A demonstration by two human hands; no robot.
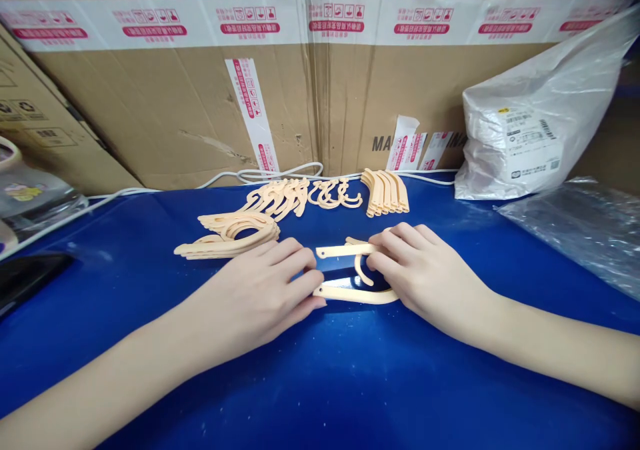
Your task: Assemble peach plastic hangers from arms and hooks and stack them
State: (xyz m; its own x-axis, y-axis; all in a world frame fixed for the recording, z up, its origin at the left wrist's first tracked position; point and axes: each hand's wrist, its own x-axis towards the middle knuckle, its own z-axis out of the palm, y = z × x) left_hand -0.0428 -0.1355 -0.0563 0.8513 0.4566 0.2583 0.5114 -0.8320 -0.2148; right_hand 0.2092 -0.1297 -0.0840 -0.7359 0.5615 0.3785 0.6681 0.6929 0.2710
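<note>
Both my hands rest on a blue table (320,383) and share one peach plastic hanger piece (350,295). My left hand (265,290) pinches the left end of its lower curved arm with closed fingers. My right hand (425,273) grips the right side, fingers closed over the straight upper bar (340,251) and the small hook between the arms. Behind them lie a stack of curved hanger arms (230,237), a row of hooked pieces (280,197), a few small hooks (335,193) and a standing bundle of curved arms (385,191).
Large taped cardboard boxes (310,77) wall off the back. A white cable (280,173) runs along their foot. A white plastic bag with a label (530,137) and a clear bag (585,230) sit at the right. A dark flat object (25,277) lies at the left edge.
</note>
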